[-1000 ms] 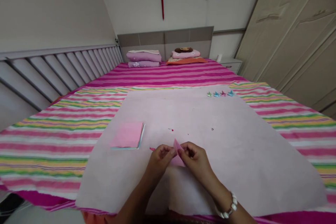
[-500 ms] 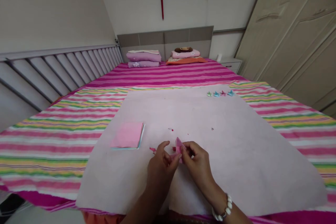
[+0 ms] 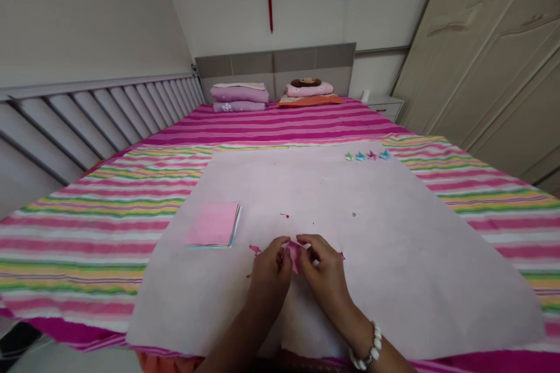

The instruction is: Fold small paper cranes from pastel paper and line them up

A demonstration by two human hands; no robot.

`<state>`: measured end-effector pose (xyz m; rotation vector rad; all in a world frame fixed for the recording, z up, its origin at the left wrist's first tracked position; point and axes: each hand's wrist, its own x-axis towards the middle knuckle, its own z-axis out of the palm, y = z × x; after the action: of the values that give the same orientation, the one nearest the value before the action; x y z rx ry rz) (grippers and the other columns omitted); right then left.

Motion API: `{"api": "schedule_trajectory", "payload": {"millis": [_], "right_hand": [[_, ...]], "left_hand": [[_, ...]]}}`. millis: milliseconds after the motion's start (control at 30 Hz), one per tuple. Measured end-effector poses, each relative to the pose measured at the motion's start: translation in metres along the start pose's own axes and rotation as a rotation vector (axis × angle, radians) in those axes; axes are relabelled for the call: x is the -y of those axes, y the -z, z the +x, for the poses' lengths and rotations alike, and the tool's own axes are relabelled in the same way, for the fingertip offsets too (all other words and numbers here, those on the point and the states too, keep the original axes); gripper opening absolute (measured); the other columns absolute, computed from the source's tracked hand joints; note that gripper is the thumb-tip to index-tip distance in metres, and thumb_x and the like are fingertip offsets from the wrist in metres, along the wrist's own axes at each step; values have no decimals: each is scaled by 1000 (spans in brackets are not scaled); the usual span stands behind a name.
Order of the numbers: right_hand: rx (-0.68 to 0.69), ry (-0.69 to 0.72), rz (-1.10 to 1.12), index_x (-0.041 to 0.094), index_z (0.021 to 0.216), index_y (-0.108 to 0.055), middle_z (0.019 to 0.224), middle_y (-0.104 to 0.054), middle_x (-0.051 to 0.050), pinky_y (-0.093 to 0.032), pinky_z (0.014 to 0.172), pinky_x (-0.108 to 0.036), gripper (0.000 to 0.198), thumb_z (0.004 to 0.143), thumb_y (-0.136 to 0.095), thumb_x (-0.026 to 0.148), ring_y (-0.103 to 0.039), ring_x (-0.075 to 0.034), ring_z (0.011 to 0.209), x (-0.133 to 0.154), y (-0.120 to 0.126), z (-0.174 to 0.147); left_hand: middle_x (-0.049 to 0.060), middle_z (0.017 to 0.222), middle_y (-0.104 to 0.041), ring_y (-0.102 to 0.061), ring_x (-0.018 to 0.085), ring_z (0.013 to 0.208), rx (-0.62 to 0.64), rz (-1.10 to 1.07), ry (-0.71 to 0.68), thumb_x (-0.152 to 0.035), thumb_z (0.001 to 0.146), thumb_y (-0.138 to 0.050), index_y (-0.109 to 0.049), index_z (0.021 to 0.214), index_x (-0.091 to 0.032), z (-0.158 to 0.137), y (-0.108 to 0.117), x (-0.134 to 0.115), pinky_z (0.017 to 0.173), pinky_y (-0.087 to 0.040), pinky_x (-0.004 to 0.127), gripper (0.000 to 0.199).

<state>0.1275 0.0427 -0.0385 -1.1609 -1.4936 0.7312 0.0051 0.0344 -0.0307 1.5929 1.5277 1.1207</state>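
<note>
A small folded piece of pink paper (image 3: 294, 255) is held upright between my two hands, low over the white sheet. My left hand (image 3: 272, 265) pinches its left edge between thumb and fingers. On the opposite edge, my right hand (image 3: 321, 262) grips it the same way; a white beaded bracelet (image 3: 375, 344) circles that wrist. Parts of the paper are covered by my fingers. Left of my hands lies a square stack of coloured paper (image 3: 213, 225) with a pink sheet on top.
A large white sheet (image 3: 394, 280) covers the striped bed. Several small folded paper shapes (image 3: 360, 156), green, blue and pink, stand in a row at its far right. Tiny marks dot the sheet's middle. A slatted rail (image 3: 87, 105) runs along the left.
My left hand has closed onto the paper's left edge, its index finger no longer raised. The pink paper has been turned and sits a little lower, broader side showing.
</note>
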Motion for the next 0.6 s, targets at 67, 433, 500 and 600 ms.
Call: {"api": "schedule_trajectory", "payload": {"millis": [67, 433, 500, 600], "right_hand": [[2, -17, 81, 19, 89, -67, 87, -66, -5, -45, 57, -26, 24, 74, -50, 10, -58, -15, 66, -4, 1, 3], [62, -444, 559, 18, 75, -71, 81, -72, -4, -47, 67, -29, 15, 62, -66, 19, -63, -18, 71, -6, 12, 13], [74, -476, 605, 18, 77, -73, 86, -72, -5, -46, 70, -30, 16, 61, -68, 20, -63, -19, 74, -6, 14, 14], [127, -486, 700, 18, 82, -73, 92, -72, -6, -45, 75, -31, 18, 64, -70, 23, -62, -19, 81, -4, 17, 13]], "left_hand": [[3, 70, -68, -61, 15, 60, 27, -105, 32, -22, 80, -51, -65, 99, -16, 2, 2, 4, 55, -44, 24, 25], [7, 100, -73, -64, 21, 95, 339, -627, 295, -20, 61, -78, -69, 107, -20, 5, 28, 1, 87, -47, 33, 46], [7, 103, -73, -65, 21, 94, 360, -609, 245, -15, 57, -81, -68, 108, -21, 3, 28, 2, 86, -48, 34, 54], [6, 99, -73, -66, 20, 89, 283, -542, 172, -16, 64, -76, -71, 101, -21, 3, 26, -1, 83, -50, 32, 38]]}}
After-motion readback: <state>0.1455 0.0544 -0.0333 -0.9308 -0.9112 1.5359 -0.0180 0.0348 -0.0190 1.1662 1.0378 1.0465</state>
